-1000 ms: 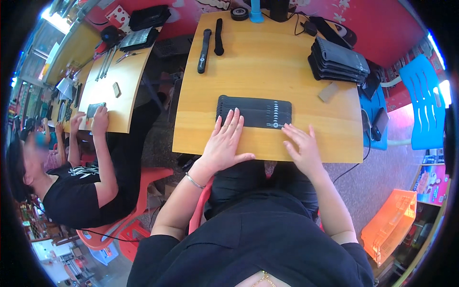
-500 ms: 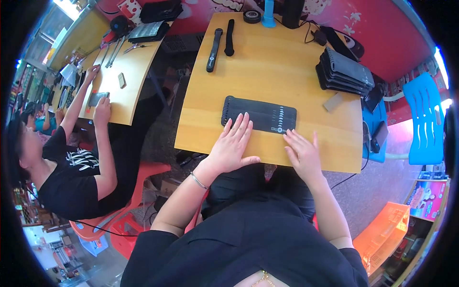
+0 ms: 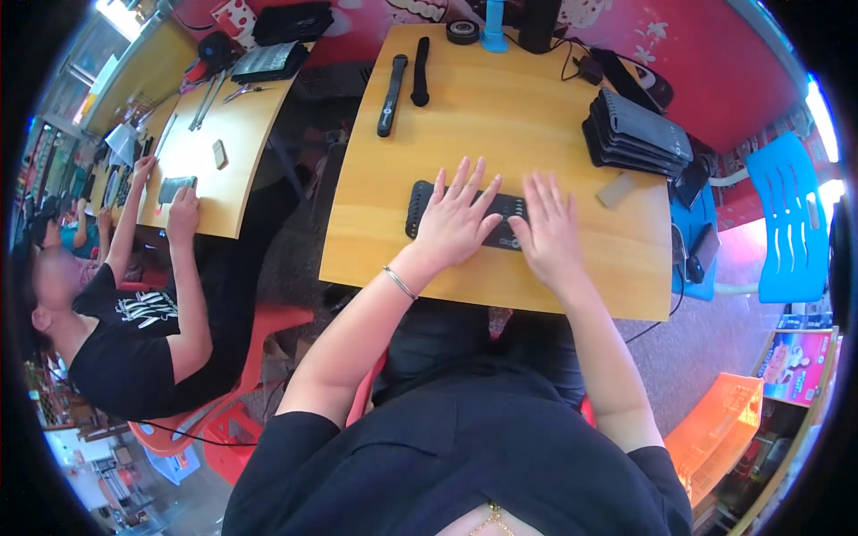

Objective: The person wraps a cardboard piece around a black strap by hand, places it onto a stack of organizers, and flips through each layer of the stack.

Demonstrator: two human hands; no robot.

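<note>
Head view shows the left hand (image 3: 450, 220) and right hand (image 3: 550, 236) with fingers spread and nothing gripped, over the black straps (image 3: 508, 206) at the near middle of the table (image 3: 496, 116), and the straps could slide crooked if one hand pushes harder than the other.

Wall (image 3: 724, 80): pink-red, pale-flowered, running across the top and upper right of the frame.
Roll (image 3: 463, 32): black, round, top centre, just beside a light-blue post (image 3: 493, 27).
Charger (image 3: 588, 70): black, corded, upper right of centre.
Chair (image 3: 774, 223): blue, back with wavy slots, right edge.
Crate (image 3: 715, 438): orange, lower right.
Second table (image 3: 192, 165): pale wood, upper left; small tan block (image 3: 220, 154) on it.
Co-worker (image 3: 134, 339): seated, dressed in black, left side.
Stool (image 3: 231, 447): red, lower left.
</note>
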